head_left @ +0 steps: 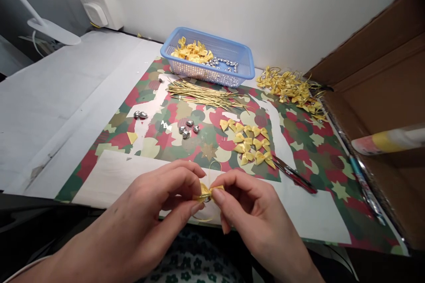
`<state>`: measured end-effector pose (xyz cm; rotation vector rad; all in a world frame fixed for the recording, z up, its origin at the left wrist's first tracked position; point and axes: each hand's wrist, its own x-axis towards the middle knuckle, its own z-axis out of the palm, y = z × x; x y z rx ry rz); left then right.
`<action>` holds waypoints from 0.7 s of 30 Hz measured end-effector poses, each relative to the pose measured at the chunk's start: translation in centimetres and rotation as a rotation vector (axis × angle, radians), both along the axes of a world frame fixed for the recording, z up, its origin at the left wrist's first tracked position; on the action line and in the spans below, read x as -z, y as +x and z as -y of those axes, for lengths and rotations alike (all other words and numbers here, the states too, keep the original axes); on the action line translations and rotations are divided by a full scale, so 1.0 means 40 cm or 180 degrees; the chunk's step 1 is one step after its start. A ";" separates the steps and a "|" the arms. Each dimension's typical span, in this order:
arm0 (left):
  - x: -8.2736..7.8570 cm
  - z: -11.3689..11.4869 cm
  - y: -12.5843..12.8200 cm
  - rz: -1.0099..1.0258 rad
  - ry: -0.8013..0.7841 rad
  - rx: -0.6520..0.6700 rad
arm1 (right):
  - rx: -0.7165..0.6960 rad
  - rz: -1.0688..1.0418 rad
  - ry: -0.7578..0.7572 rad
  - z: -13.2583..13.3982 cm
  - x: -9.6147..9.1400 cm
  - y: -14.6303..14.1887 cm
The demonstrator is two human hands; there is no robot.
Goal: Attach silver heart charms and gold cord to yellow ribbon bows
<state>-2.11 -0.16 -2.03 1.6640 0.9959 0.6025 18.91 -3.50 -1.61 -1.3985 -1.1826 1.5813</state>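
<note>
Between the fingertips of both hands is a yellow ribbon bow [205, 190], with a thin gold tie [203, 219] looping out above and below it. My left hand [162, 203] pinches the bow's left side; my right hand [250, 208] pinches its right side. A small silver bit shows at the bow's middle, mostly hidden by the fingers. Beyond my hands lie several silver bells [186, 134] in a loose group. Rows of yellow bows [247, 141] rest to the right, beside dark-bladed scissors [294, 173] with red on the handle.
A blue basket [245, 59] at the back holds yellow bows and silver bells. In front of it lie gold ties [202, 93]. Finished-looking bows [292, 88] are heaped at the right, by a cardboard box [375, 66]. A pen [367, 190] lies along the box; a lamp base [55, 33] stands left.
</note>
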 end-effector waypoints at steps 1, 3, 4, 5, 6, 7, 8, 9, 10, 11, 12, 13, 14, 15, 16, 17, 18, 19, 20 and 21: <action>0.000 0.001 0.002 0.0006 -0.0004 -0.0022 | 0.0006 -0.0016 0.0018 -0.001 -0.001 -0.001; -0.001 0.001 0.003 -0.0019 -0.0071 -0.0042 | 0.0011 -0.0054 0.0047 -0.002 -0.003 -0.004; -0.002 -0.001 0.003 -0.0052 -0.0145 -0.0027 | 0.0010 -0.0075 0.0060 -0.002 -0.004 -0.006; -0.004 -0.003 0.002 -0.0082 -0.0230 0.0007 | 0.0013 -0.0083 0.0066 -0.003 -0.006 -0.007; -0.007 -0.006 0.001 -0.0096 -0.0318 0.0030 | 0.0013 -0.0074 0.0058 -0.003 -0.007 -0.008; -0.010 -0.010 0.000 -0.0081 -0.0408 0.0047 | 0.0009 -0.0053 0.0039 -0.003 -0.009 -0.009; -0.012 -0.015 -0.002 -0.0030 -0.0508 0.0083 | -0.0003 -0.0030 0.0022 -0.004 -0.010 -0.008; -0.015 -0.021 -0.002 0.0052 -0.0625 0.0160 | -0.0018 -0.0002 -0.0002 -0.005 -0.012 -0.008; -0.016 -0.027 -0.003 0.0171 -0.0757 0.0231 | -0.0038 0.0025 -0.0022 -0.005 -0.014 -0.007; -0.018 -0.033 -0.003 0.0316 -0.0914 0.0290 | -0.0056 0.0041 -0.0026 -0.006 -0.015 -0.006; -0.018 -0.039 -0.002 0.0472 -0.1098 0.0353 | -0.0066 0.0049 -0.0013 -0.007 -0.016 -0.005; -0.019 -0.044 -0.002 0.0625 -0.1301 0.0423 | -0.0075 0.0057 0.0003 -0.007 -0.017 -0.005; -0.019 -0.049 -0.001 0.0749 -0.1502 0.0457 | -0.0082 0.0071 0.0017 -0.007 -0.018 -0.005; -0.018 -0.052 0.000 0.0841 -0.1675 0.0473 | -0.0084 0.0085 0.0028 -0.007 -0.019 -0.005; -0.018 -0.055 0.000 0.0895 -0.1812 0.0479 | -0.0079 0.0094 0.0038 -0.006 -0.019 -0.005; -0.017 -0.056 0.000 0.0907 -0.1904 0.0461 | -0.0064 0.0100 0.0043 -0.006 -0.018 -0.005; -0.016 -0.057 -0.001 0.0897 -0.1960 0.0437 | -0.0055 0.0099 0.0045 -0.006 -0.018 -0.005; -0.016 -0.058 -0.002 0.0862 -0.1988 0.0413 | -0.0051 0.0091 0.0048 -0.006 -0.017 -0.005; -0.015 -0.059 -0.003 0.0820 -0.1998 0.0411 | -0.0045 0.0078 0.0052 -0.007 -0.017 -0.005; -0.014 -0.060 -0.004 0.0784 -0.1996 0.0426 | -0.0052 0.0062 0.0047 -0.008 -0.016 -0.005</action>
